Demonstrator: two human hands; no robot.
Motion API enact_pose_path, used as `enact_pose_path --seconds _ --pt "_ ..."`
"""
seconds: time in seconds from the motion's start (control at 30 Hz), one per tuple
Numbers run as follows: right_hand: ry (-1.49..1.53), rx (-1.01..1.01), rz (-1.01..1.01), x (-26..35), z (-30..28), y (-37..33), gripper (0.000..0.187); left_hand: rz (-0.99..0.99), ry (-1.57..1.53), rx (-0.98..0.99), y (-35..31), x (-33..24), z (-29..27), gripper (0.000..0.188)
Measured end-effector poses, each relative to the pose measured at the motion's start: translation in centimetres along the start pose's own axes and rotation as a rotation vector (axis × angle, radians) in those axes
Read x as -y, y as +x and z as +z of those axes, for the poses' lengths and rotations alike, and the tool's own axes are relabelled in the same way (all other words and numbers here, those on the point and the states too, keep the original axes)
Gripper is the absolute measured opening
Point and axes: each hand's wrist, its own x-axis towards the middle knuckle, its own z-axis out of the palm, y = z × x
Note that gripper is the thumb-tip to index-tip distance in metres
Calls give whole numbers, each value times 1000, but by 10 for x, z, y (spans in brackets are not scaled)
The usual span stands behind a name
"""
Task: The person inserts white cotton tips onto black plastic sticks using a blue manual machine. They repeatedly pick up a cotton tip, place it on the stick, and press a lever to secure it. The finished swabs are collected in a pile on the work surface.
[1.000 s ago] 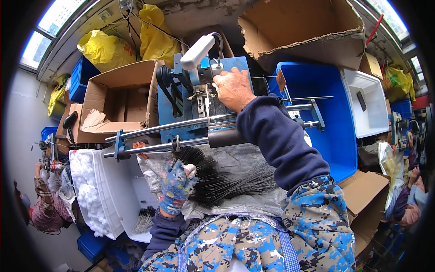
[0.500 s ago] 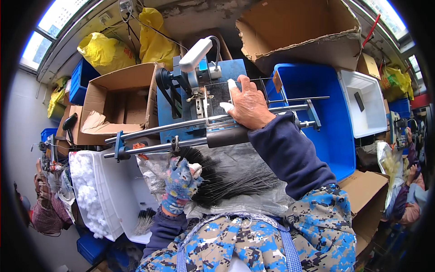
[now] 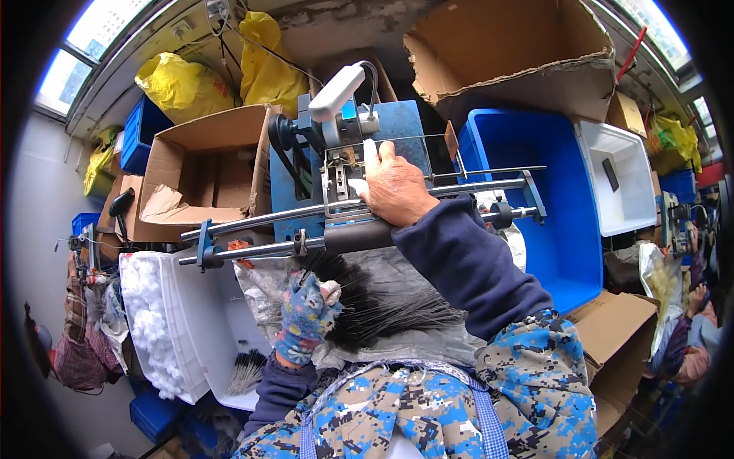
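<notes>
My right hand [image 3: 397,187], with white wraps on a finger and the thumb, grips the sliding carriage [image 3: 359,236] of a blue bench machine [image 3: 405,126]. The carriage rides on two metal rails [image 3: 267,251]. My left hand [image 3: 307,314], in a worn blue patterned glove, is closed just below the near rail. A thin dark piece pokes up from its fingers; what they hold is mostly hidden. Beside it lies a pile of thin wire-stemmed brushes [image 3: 382,306] with black bristles, on a silvery sheet [image 3: 451,336].
A blue bin [image 3: 566,260] stands right of the machine, a white bin [image 3: 619,218] beyond it. An open cardboard box [image 3: 164,145] is at the left. Nearer, a white tub [image 3: 222,306] holds more brushes, beside white fluffy material [image 3: 145,306]. Other people work at both sides.
My right hand and the carriage have slid left along the rails, toward the machine's head. My left hand stays by the brush pile, with a thin dark piece now showing above its fingers.
</notes>
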Motion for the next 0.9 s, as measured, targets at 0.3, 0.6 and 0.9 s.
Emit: enact_pose_path --seconds 0.3,0.6,0.9 --pt "58 -16 -83 8 8 6 67 19 31 -33 -1 1 -9 27" --pt "-97 -6 -116 -47 -43 -10 38 -132 -126 -79 -16 11 -7 35" --pt "-408 55 -97 -68 -38 14 10 -86 -230 -127 -2 -4 -14 34"
